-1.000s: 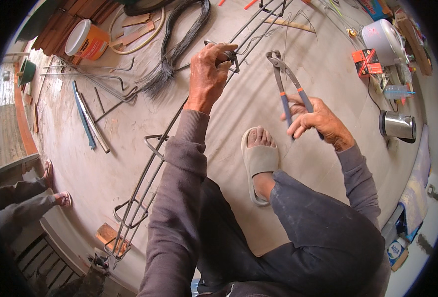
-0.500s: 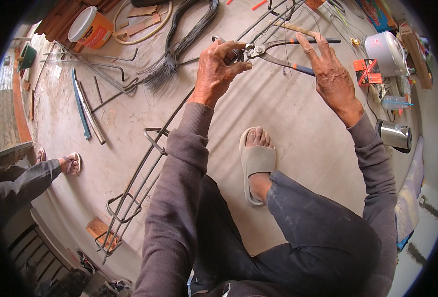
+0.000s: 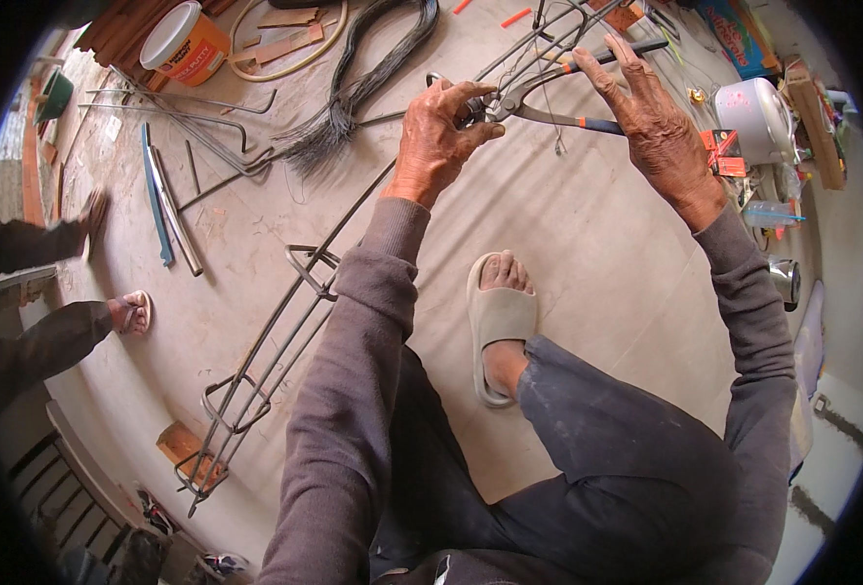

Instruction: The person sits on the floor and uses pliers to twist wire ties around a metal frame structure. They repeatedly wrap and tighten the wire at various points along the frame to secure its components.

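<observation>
A long cage of thin steel rebar (image 3: 277, 327) with square stirrups runs diagonally from lower left to the top, beneath my left forearm. My left hand (image 3: 441, 136) is closed on a bar of it, thumb and index finger close to the pincers' jaws. The pincers (image 3: 568, 121), with dark, orange-marked handles, have their head at the bars beside those fingertips. Over the spread handles is my right hand (image 3: 658, 132), its index and middle fingers stretched out. Its thumb and palm are hidden. Thin tie wire hangs about the cage near the pincers.
A black wire bundle (image 3: 349, 97) lies beyond my left hand, near bent rods (image 3: 193, 117) and a putty bucket (image 3: 186, 49). To the right stand a white cooker-like pot (image 3: 751, 117) and a small red box (image 3: 724, 151). Another person's sandaled foot (image 3: 132, 312) is at left.
The pincers' upper handle has swung upward, and my right hand has shifted slightly up with it. My left hand keeps its grip. At left, the other person's farther leg has come into view, blurred.
</observation>
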### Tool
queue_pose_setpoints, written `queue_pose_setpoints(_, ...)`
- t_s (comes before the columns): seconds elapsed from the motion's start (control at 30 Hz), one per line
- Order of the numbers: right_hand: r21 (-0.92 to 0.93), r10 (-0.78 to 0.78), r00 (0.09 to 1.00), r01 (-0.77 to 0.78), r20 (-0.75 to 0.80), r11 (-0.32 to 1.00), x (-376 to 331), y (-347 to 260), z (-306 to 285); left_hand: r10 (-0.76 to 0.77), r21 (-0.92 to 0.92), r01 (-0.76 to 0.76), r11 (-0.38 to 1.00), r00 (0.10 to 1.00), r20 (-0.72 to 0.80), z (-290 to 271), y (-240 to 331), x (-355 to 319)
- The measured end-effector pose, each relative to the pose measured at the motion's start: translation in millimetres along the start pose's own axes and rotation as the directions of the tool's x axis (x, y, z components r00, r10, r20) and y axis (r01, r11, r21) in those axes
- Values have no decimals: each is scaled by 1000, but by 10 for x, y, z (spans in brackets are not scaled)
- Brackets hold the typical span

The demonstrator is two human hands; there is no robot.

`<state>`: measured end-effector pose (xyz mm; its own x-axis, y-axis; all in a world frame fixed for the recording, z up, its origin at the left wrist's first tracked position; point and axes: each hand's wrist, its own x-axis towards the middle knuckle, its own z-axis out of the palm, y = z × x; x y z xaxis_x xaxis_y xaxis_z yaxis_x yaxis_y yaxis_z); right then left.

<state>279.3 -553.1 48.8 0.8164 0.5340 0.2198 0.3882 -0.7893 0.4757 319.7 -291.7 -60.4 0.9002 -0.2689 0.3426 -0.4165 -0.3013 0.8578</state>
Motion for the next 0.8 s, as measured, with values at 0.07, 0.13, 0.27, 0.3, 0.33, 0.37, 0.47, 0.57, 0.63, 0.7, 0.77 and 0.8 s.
queue_pose_setpoints(0.07, -41, -44, 998, 42, -50, 998, 64, 12, -43, 4, 12, -4, 1000, 1000, -4, 3, -19, 1)
queue_pose_setpoints(0.13, -23, -42, 998, 41, -50, 999, 118, -3, -88, -4, 34, 4, 999, 1000, -3, -2, -25, 0)
queue_pose_setpoints(0.27, 88, 6, 1000, -5, -10, 996, 172, -55, -111, -32, 12, 32, 999, 999, 2, -15, -32, -9)
queue_pose_setpoints(0.3, 101, 8, 1000, -6, -15, 995, 178, -53, -111, -65, -23, 66, 998, 998, 18, -6, -27, -8)
queue_pose_setpoints(0.33, 84, -2, 1000, 4, -25, 996, 185, -43, -110, -98, -57, 100, 993, 995, 36, 1, -24, -6)
queue_pose_setpoints(0.37, 66, -12, 999, 15, -34, 998, 193, -30, -107, -80, -58, 81, 995, 996, 26, 10, -20, -1)
queue_pose_setpoints(0.47, 47, -32, 999, 33, -21, 998, 215, -19, -115, -33, -24, 33, 999, 999, 6, 14, -15, -15)
queue_pose_setpoints(0.57, 30, -58, 998, 58, -17, 998, 274, 3, -161, 15, 24, -15, 1000, 1000, -9, 1, -18, -10)
queue_pose_setpoints(0.63, -18, -82, 996, 82, -24, 996, 299, 14, -151, 48, 1, -48, 999, 998, -31, -12, -36, -12)
queue_pose_setpoints(0.7, -104, -109, 994, 106, -26, 989, 298, 28, -114, 35, -2, -35, 999, 999, -30, -15, -29, -17)
queue_pose_setpoints(0.77, -129, -154, 986, 146, -60, 981, 334, 54, -142, 28, -3, -28, 1000, 999, -30, -26, -5, -26)
queue_pose_setpoints(0.8, -144, -177, 981, 165, -76, 976, 351, 69, -157, 31, -3, -31, 1000, 999, -33, -32, 13, -23)
